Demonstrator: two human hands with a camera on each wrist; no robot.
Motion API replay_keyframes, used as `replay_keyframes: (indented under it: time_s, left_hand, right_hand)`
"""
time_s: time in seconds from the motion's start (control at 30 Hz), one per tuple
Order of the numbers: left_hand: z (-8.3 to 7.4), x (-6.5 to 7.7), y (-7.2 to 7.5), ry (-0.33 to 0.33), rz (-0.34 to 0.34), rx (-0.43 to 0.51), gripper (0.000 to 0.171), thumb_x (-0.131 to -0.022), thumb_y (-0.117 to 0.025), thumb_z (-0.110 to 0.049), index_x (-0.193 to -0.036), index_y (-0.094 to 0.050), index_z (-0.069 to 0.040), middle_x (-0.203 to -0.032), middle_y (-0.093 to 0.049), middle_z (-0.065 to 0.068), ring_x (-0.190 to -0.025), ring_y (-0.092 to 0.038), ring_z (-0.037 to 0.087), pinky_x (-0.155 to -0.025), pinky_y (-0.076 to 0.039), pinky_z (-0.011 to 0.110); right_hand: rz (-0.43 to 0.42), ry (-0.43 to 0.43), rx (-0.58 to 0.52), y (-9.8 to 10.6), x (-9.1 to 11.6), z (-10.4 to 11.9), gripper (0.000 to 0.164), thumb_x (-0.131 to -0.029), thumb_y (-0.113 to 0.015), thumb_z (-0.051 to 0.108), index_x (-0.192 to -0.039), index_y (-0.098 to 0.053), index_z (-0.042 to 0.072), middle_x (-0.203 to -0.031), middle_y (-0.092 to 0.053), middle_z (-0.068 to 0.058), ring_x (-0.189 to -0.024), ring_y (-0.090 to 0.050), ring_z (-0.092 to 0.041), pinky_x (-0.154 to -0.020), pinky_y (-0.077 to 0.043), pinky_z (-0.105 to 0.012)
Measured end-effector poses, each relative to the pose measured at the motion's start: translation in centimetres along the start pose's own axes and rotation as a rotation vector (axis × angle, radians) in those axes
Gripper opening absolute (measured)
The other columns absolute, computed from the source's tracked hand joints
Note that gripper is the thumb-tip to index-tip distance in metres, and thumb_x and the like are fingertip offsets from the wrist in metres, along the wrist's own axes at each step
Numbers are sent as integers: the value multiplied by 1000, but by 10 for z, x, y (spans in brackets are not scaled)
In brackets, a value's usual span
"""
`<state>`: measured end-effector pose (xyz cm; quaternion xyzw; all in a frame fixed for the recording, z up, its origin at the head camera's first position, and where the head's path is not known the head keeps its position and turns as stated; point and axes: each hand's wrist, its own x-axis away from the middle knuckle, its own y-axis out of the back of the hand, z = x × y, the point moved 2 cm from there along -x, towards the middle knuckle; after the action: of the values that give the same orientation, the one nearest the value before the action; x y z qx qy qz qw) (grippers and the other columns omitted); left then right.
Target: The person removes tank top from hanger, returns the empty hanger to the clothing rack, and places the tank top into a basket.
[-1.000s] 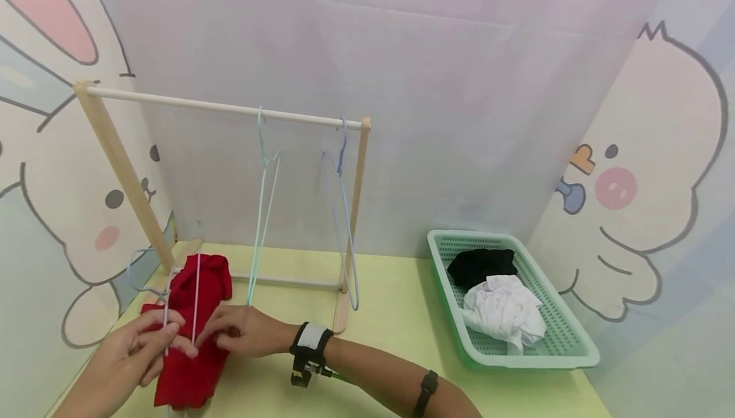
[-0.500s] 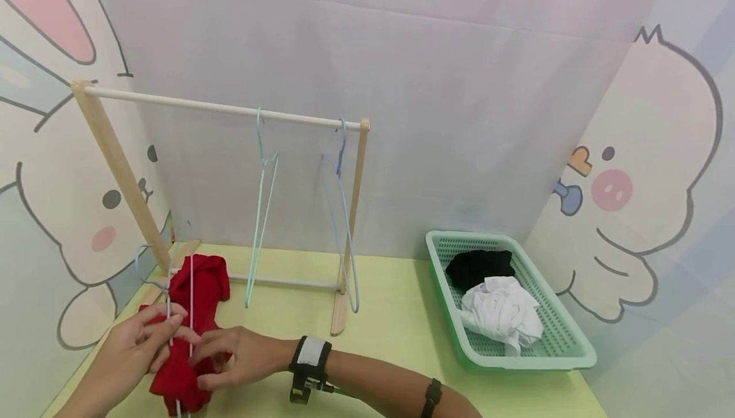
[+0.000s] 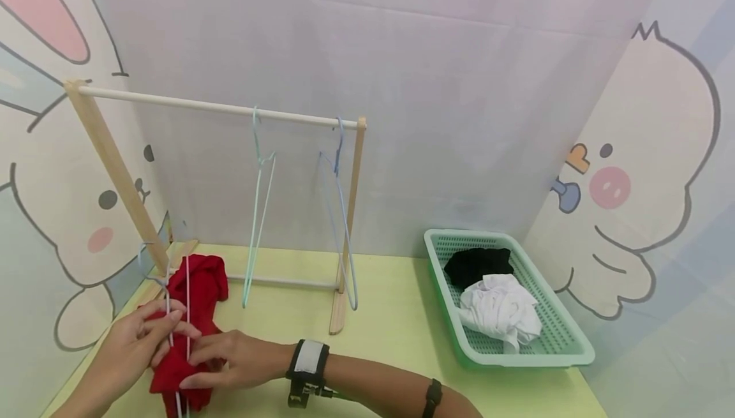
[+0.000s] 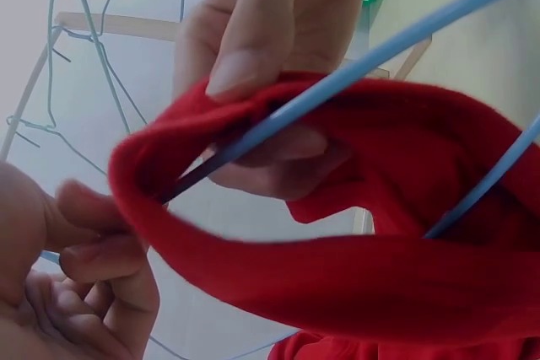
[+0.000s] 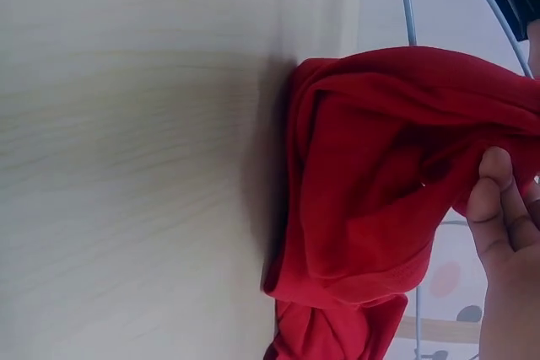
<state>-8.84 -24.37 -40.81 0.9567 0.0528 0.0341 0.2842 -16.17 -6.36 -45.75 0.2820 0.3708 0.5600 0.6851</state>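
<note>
In the head view a red garment (image 3: 201, 290) lies at the lower left, its lower part bunched around a light blue hanger (image 4: 337, 86). My left hand (image 3: 123, 348) grips the hanger by its wire, thumb against fingers. From the right, my right hand (image 3: 235, 360) pinches the garment's edge. The left wrist view looks into the garment's opening, where one hanger wire runs in toward my left fingers (image 4: 101, 246); a second wire enters farther right. Close up in the right wrist view, my right thumb and fingers (image 5: 498, 200) hold the folded red cloth.
Behind stands a wooden rack with a white rail (image 3: 201, 105). A mint hanger (image 3: 252, 239) and a blue hanger (image 3: 347, 239) hang from it. A green basket (image 3: 540, 359) at the right holds a black cloth (image 3: 479, 267) and a white cloth (image 3: 499, 313).
My right hand has shifted down and slightly left. The garment's lower end has been gathered up around the hanger wires, exposing more wire below. My left hand keeps its grip.
</note>
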Motion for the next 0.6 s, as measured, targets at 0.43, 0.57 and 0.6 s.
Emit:
replay_keyframes:
  time_s: [0.43,0.57,0.6]
  left_hand:
    - [3,-9,0,-65,-35,-12,45,-116,-49,-36,-137,-56,2,-86,-73,3,-55,-48,19,-44,-39,30]
    - [2,-13,2,-65,-32,-21,45,-116,-47,-37,-135,-58,2,-74,-64,4,-54,-45,18,-44,-38,30]
    - [2,-15,3,-72,-34,-21,45,-117,-47,-37,-133,-59,3,-73,-63,3,-53,-44,17,-43,-37,30]
  right_hand:
    - [137,43,-30,-9,8,5,19,-104,-69,7,-121,-77,2,-118,-66,-5,-104,-51,7,-88,-47,-5]
    - [203,15,-38,-9,9,5,22,-105,-69,7,-125,-77,1,-123,-65,-6,-109,-50,6,-92,-44,-4]
    - [226,4,-45,-9,8,4,23,-105,-68,7,-126,-76,1,-124,-65,-7,-110,-50,6,-94,-43,-4]
